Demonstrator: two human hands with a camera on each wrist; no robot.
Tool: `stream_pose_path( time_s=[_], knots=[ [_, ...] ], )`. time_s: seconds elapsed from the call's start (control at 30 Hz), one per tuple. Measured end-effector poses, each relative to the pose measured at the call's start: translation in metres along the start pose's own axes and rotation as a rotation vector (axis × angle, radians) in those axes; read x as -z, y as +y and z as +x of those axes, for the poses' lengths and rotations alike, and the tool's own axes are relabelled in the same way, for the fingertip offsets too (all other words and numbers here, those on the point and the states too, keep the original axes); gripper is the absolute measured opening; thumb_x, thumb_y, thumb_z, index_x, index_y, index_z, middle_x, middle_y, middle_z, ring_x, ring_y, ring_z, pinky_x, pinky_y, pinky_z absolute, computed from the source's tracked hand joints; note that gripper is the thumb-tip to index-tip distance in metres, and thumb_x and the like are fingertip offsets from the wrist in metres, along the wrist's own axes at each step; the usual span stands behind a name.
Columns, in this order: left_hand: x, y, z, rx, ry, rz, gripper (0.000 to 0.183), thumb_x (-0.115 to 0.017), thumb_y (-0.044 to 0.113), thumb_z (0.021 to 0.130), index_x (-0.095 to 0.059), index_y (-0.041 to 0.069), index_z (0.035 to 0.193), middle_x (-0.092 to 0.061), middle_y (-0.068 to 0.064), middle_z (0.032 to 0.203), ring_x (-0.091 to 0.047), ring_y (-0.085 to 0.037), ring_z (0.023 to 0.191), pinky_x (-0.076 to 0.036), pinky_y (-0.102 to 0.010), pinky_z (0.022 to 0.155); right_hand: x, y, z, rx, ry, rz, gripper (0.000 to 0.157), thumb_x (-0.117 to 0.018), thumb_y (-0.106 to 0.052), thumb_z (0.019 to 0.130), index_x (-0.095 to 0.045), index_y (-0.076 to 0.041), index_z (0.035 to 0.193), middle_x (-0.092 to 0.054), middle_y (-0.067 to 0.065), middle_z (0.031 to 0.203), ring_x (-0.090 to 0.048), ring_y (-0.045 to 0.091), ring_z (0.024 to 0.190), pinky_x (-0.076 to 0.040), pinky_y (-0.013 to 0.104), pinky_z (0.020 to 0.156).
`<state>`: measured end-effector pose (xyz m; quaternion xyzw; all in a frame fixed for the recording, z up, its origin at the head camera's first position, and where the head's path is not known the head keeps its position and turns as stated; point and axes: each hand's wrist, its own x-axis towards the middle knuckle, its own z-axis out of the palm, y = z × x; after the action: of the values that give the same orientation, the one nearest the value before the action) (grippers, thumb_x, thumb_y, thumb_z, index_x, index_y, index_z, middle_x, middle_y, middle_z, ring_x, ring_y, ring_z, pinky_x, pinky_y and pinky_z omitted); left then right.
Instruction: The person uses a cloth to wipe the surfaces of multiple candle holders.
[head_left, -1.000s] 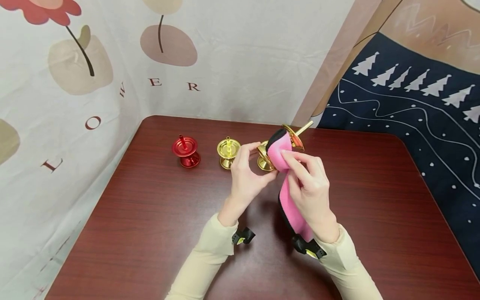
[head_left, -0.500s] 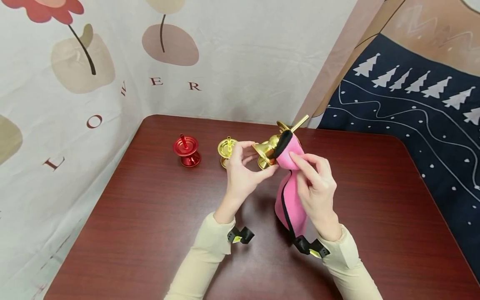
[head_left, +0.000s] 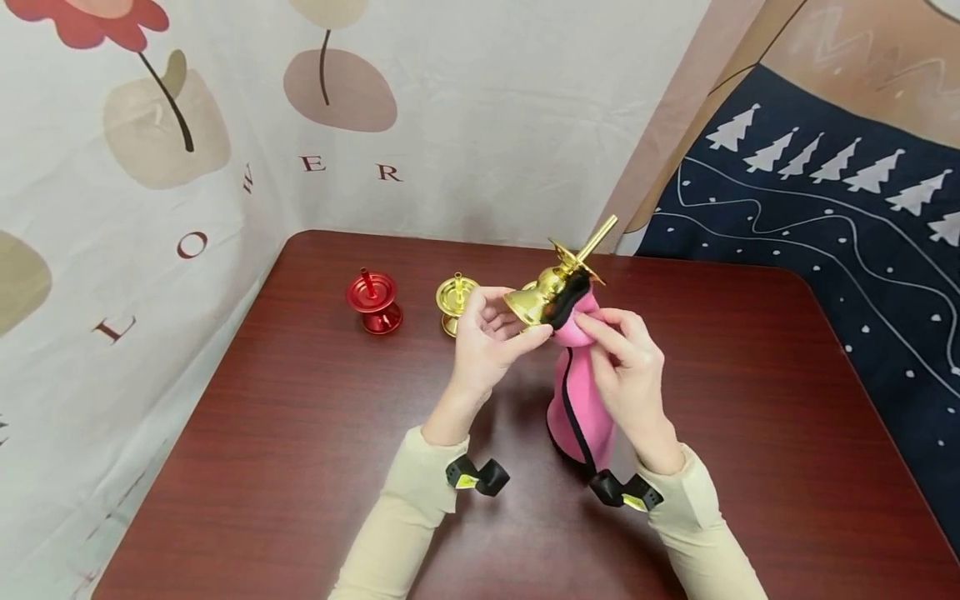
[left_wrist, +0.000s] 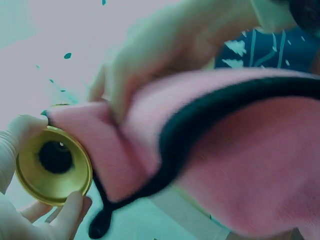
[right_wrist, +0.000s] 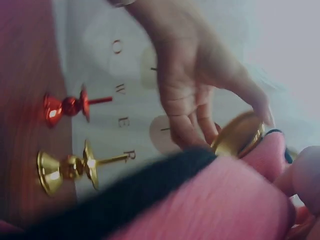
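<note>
A gold candle holder [head_left: 542, 293] is held tilted above the table, its spike pointing up and to the right. My left hand [head_left: 487, 346] grips it by the rim of its base; the hollow underside of the base [left_wrist: 75, 175] faces the left wrist view. With thumb and fingers, my right hand [head_left: 630, 362] pinches a pink cloth with black edging [head_left: 581, 408]. Its upper end lies against the candle holder's body, just below the dish, and the rest hangs down toward the table. In the right wrist view the cloth hides much of the holder [right_wrist: 237, 132].
On the wooden table [head_left: 300, 467], a red candle holder [head_left: 377, 315] stands upright at the back left. To its right stands a smaller-looking gold candle holder [head_left: 452, 298], partly behind my left hand. Printed curtains [head_left: 487, 125] hang behind the table.
The cloth has slid off the dish and down the right side of the holder, baring more of its gold body. The holder has tipped more upright. The hanging cloth has swung slightly left.
</note>
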<state>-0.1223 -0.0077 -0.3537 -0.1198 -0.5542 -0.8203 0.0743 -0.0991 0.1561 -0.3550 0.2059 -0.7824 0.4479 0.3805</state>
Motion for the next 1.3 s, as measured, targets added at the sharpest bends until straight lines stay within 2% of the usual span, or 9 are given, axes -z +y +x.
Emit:
stream_pose_path(
  time_s=[0.23,0.37,0.4,0.5,0.6,0.67,0.8,1.07,1.3],
  knots=[
    [0.0,0.005,0.0,0.2,-0.054,-0.131,0.025,-0.062,-0.007,0.074,-0.053,0.008,0.092,-0.064,0.002,0.083,-0.062,-0.009,0.076,-0.051,-0.024,0.073,0.008,0.01,0.008,-0.535,-0.072,0.293,0.03,-0.055,0.018,0.078,-0.067,0.009,0.104,-0.067,-0.009,0.087,-0.057,0.005,0.083,-0.044,0.014,0.065],
    [0.001,0.001,-0.002,0.235,-0.126,-0.188,0.017,-0.064,0.003,0.079,-0.053,0.004,0.09,-0.065,-0.006,0.085,-0.064,-0.013,0.077,-0.053,-0.036,0.077,0.009,0.011,0.015,-0.763,-0.093,0.548,0.038,-0.054,0.014,0.082,-0.073,-0.011,0.104,-0.068,-0.01,0.091,-0.06,0.008,0.084,-0.049,0.017,0.07],
    [0.007,-0.022,0.003,0.223,-0.143,-0.194,0.019,-0.067,0.007,0.079,-0.053,0.004,0.092,-0.065,-0.008,0.087,-0.064,-0.015,0.079,-0.053,-0.037,0.078,0.01,0.011,0.016,-0.79,-0.111,0.606,0.041,-0.053,0.013,0.083,-0.073,-0.017,0.102,-0.068,-0.009,0.093,-0.061,0.008,0.084,-0.051,0.018,0.071],
    [0.017,-0.052,0.009,0.178,-0.176,-0.209,0.026,-0.073,0.014,0.079,-0.055,0.005,0.094,-0.066,-0.012,0.091,-0.066,-0.018,0.08,-0.054,-0.037,0.075,0.012,0.012,0.017,-0.804,-0.196,0.711,0.049,-0.05,0.013,0.084,-0.073,-0.029,0.094,-0.068,-0.006,0.096,-0.062,0.008,0.085,-0.051,0.019,0.072],
    [0.018,-0.057,0.011,0.165,-0.153,-0.192,0.025,-0.073,0.011,0.079,-0.054,0.005,0.095,-0.067,-0.012,0.089,-0.066,-0.018,0.078,-0.054,-0.037,0.074,0.014,0.013,0.015,-0.765,-0.247,0.727,0.051,-0.049,0.015,0.083,-0.073,-0.029,0.093,-0.068,-0.006,0.095,-0.062,0.007,0.084,-0.051,0.019,0.071],
    [0.008,-0.027,0.005,0.176,-0.125,-0.161,0.022,-0.07,0.006,0.078,-0.054,0.004,0.093,-0.066,-0.009,0.085,-0.065,-0.014,0.075,-0.054,-0.035,0.074,0.015,0.013,0.013,-0.735,-0.251,0.723,0.051,-0.05,0.017,0.082,-0.073,-0.028,0.093,-0.068,-0.006,0.094,-0.061,0.007,0.083,-0.051,0.018,0.07],
    [-0.002,-0.002,0.001,0.208,-0.067,-0.088,0.02,-0.063,-0.005,0.077,-0.054,0.005,0.091,-0.065,-0.002,0.08,-0.063,-0.008,0.072,-0.053,-0.027,0.072,0.016,0.012,0.01,-0.68,-0.251,0.71,0.049,-0.051,0.017,0.081,-0.073,-0.025,0.095,-0.067,-0.004,0.096,-0.059,0.009,0.085,-0.051,0.019,0.069],
    [-0.003,0.0,0.002,0.157,0.009,-0.01,0.024,-0.065,-0.005,0.075,-0.053,0.006,0.093,-0.065,0.003,0.08,-0.061,-0.007,0.072,-0.049,-0.021,0.068,0.025,0.002,0.007,-0.627,-0.274,0.731,0.049,-0.051,0.018,0.081,-0.074,-0.022,0.099,-0.067,-0.002,0.097,-0.058,0.011,0.086,-0.051,0.02,0.069],
    [0.0,-0.009,0.003,0.238,0.023,-0.141,0.031,-0.06,-0.005,0.078,-0.052,0.001,0.108,-0.062,0.001,0.091,-0.06,-0.008,0.082,-0.048,-0.022,0.074,0.028,-0.005,0.008,-0.698,-0.228,0.752,0.05,-0.049,0.017,0.082,-0.074,-0.024,0.098,-0.067,-0.003,0.096,-0.06,0.01,0.082,-0.052,0.021,0.067]
  ],
)
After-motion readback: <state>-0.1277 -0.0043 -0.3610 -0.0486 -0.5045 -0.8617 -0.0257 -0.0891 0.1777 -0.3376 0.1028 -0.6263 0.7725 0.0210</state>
